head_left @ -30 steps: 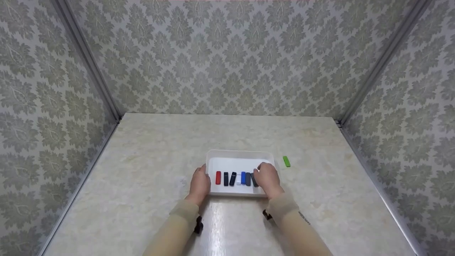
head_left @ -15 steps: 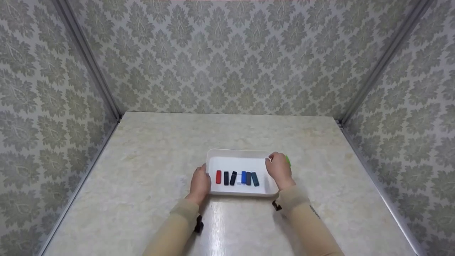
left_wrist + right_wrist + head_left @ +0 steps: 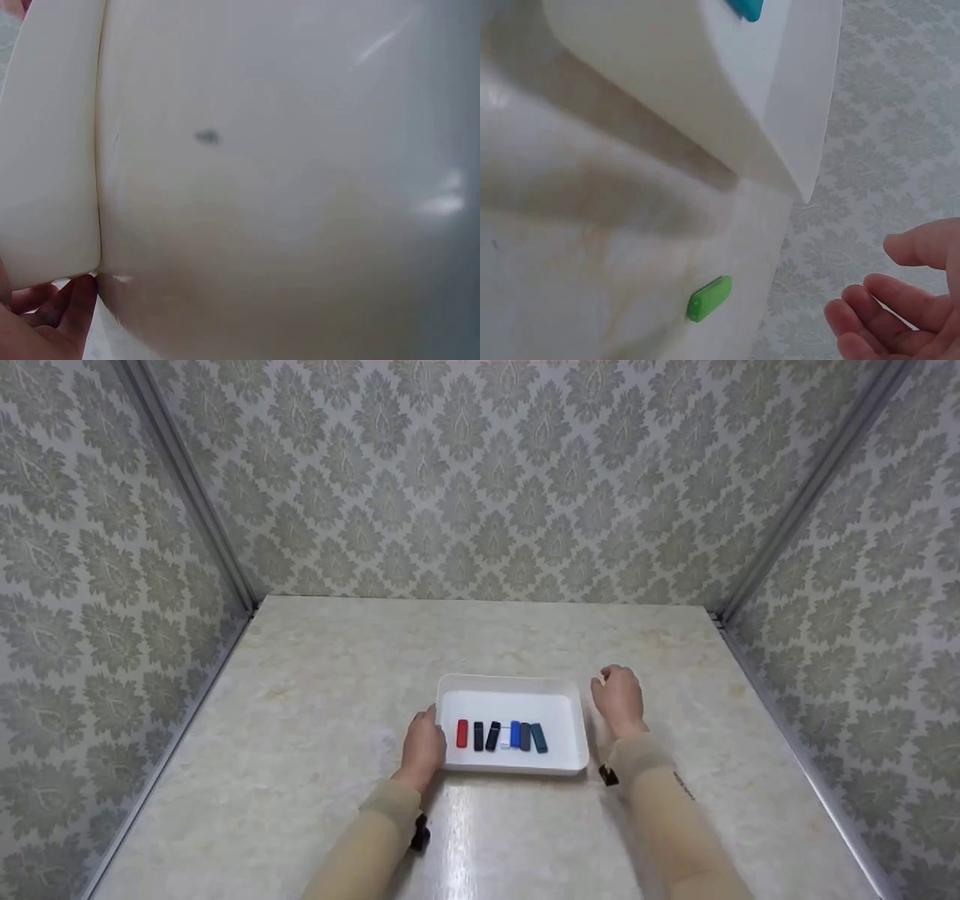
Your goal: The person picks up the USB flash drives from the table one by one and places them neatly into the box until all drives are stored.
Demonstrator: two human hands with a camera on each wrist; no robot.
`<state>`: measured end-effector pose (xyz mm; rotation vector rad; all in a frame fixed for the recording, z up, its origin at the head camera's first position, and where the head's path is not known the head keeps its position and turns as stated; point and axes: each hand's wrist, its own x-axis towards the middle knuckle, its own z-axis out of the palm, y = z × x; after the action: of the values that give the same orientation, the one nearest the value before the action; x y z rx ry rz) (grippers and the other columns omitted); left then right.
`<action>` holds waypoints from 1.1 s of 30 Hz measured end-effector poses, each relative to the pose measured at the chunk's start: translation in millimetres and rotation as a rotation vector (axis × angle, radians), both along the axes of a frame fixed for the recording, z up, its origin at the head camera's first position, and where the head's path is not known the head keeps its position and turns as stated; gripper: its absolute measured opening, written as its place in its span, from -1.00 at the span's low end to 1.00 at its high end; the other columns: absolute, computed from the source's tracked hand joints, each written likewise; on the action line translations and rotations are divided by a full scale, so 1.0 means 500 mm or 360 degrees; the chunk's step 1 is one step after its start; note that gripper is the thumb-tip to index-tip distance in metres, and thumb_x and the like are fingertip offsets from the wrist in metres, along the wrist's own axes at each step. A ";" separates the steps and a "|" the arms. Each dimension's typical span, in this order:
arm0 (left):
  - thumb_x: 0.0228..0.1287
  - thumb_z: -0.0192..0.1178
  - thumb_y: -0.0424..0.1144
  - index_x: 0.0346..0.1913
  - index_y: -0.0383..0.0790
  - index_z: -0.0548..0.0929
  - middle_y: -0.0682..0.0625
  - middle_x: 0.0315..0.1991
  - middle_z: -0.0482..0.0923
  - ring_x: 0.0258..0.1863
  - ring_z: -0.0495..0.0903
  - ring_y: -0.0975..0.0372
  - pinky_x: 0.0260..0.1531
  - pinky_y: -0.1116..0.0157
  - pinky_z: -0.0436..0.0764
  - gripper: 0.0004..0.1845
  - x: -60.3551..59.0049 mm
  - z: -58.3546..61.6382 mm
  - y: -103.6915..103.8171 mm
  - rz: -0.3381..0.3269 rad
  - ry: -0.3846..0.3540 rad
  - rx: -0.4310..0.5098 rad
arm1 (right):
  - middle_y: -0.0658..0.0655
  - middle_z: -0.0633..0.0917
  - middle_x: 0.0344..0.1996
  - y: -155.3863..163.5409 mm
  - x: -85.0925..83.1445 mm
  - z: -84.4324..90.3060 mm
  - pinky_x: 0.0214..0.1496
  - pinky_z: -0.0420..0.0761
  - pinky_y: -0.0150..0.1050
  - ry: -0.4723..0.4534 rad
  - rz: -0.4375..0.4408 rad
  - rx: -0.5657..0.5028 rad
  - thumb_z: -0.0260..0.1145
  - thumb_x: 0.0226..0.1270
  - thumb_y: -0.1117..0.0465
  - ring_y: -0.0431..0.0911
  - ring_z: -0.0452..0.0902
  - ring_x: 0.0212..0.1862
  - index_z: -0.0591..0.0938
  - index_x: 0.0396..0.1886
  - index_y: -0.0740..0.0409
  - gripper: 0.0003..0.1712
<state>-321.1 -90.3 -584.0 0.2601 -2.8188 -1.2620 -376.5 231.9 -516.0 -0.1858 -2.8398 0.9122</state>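
Note:
A white tray (image 3: 544, 699) holds a row of small capped sticks that look like USB sticks. From left they run red (image 3: 462, 733), black, black, white, blue, dark grey and teal (image 3: 539, 738). My left hand (image 3: 424, 744) grips the tray's left side; its bent fingers show at the tray's edge in the left wrist view. Off the tray's right side, my right hand (image 3: 620, 701) is over the table with relaxed fingers, thumb apart and nothing held. A green USB stick (image 3: 709, 298) lies on the table near it, hidden under that hand in the head view.
The pale marbled table (image 3: 337, 675) extends around the tray on all sides. Patterned walls (image 3: 480, 487) enclose it at the back, left and right, with metal strips along the corners. The tray's raised wall (image 3: 667, 97) stands between its contents and the green stick.
My right hand has let go of the teal stick, left the tray and moved right and away from me to over the green stick. My left hand has stayed at the tray's side.

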 end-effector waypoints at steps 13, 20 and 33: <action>0.54 -0.06 -0.44 0.48 -0.37 0.38 -0.29 0.29 0.54 0.39 0.48 -0.10 0.48 -0.03 0.45 -0.50 0.002 -0.002 0.001 0.0010 0.0049 0.0047 | 0.54 0.55 0.18 0.061 -0.041 -0.061 0.35 0.56 0.19 -0.0069 -0.0047 0.0020 0.22 0.49 0.16 0.38 0.50 0.26 0.49 0.29 0.54 -0.42; 0.46 0.01 -0.50 0.40 -0.53 0.42 -0.39 0.14 0.58 0.25 0.57 -0.16 0.36 -0.05 0.56 -0.52 0.008 -0.003 -0.005 -0.0047 0.0187 -0.0085 | 0.57 0.59 0.11 0.067 -0.048 -0.092 0.34 0.56 0.19 -0.0067 -0.0045 0.0087 0.24 0.49 0.16 0.42 0.51 0.22 0.54 0.20 0.59 -0.45; 0.51 -0.03 -0.47 0.45 -0.46 0.39 -0.36 0.23 0.56 0.33 0.53 -0.14 0.44 -0.04 0.49 -0.51 0.002 -0.003 -0.003 -0.0031 0.0111 -0.0011 | 0.54 0.59 -0.02 0.057 -0.053 -0.110 0.20 0.60 0.16 -0.0209 -0.0112 0.0244 0.32 0.44 0.16 0.40 0.50 0.09 0.67 -0.16 0.53 -0.60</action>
<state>-320.1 -91.7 -585.4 0.1848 -2.7737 -1.2393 -403.2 260.4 -571.1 -0.3358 -2.9859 0.6888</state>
